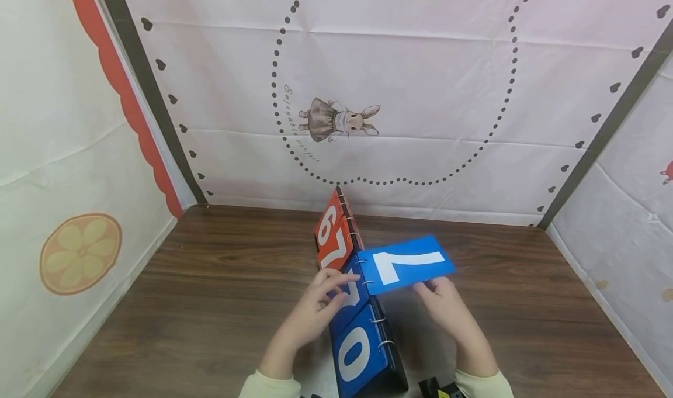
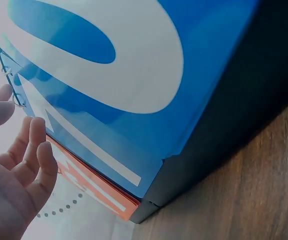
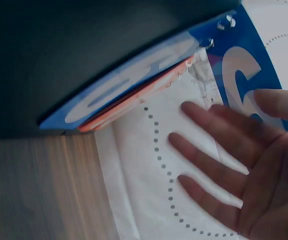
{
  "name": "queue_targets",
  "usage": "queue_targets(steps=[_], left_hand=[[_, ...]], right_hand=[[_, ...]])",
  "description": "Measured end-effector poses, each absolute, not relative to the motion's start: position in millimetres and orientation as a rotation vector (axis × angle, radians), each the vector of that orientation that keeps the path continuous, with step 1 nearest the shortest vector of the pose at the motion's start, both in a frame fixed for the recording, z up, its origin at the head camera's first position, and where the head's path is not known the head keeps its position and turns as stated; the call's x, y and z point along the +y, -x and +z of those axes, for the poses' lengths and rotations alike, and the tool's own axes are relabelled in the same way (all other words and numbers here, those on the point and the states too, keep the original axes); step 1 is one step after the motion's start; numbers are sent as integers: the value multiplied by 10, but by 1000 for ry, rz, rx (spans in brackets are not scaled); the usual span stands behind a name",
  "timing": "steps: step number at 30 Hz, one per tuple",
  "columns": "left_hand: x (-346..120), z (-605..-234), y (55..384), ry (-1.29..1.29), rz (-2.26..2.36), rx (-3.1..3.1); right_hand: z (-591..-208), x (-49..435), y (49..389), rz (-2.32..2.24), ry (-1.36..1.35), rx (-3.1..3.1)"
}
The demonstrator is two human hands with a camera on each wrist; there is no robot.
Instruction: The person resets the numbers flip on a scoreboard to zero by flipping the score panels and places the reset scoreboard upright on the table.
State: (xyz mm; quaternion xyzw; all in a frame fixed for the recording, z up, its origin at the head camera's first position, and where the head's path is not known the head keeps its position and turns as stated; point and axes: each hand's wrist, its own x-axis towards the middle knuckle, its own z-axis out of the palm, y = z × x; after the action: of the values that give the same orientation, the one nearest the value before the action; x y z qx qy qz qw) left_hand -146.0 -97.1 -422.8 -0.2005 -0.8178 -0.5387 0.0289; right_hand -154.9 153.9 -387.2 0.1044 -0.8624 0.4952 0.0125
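Flip scoreboard (image 1: 382, 310): black, on tabletop (image 1: 221, 304) | blue 7 card (image 1: 405, 270): raised rightward, on rings (image 1: 368, 282) | red cards (image 1: 333, 240): 6, perhaps 7

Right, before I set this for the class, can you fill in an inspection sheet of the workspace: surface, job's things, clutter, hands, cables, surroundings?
Surface: brown wood-grain table.
Job's things: black stand carrying ring-bound red number cards at the far end and a blue 0 card at the near end; a blue 7 card is swung out to the right on its rings.
Clutter: black item with a yellow patch by the right sleeve, partly out of frame.
Left hand: over the stand's blue cards, index finger reaching towards the rings.
Right hand: under the swung-out card's near edge; firm grip not visible.
Cables: nothing seen.
Surroundings: white printed sheets on three sides.
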Motion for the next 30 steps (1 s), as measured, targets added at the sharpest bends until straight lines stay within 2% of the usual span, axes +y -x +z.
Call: queue_targets(steps=[13, 21, 30], left_hand=[[-942, -4200, 1430, 677, -1575, -2575], [-959, -4215, 1443, 694, -1590, -2553], [-965, -4188, 1442, 695, -1619, -2573]], right_hand=[[-3896, 1512, 1527, 1595, -732, -2425], [-3888, 1399, 1499, 1733, -851, -2442], [-3867, 1321, 1480, 1665, -1019, -2511]])
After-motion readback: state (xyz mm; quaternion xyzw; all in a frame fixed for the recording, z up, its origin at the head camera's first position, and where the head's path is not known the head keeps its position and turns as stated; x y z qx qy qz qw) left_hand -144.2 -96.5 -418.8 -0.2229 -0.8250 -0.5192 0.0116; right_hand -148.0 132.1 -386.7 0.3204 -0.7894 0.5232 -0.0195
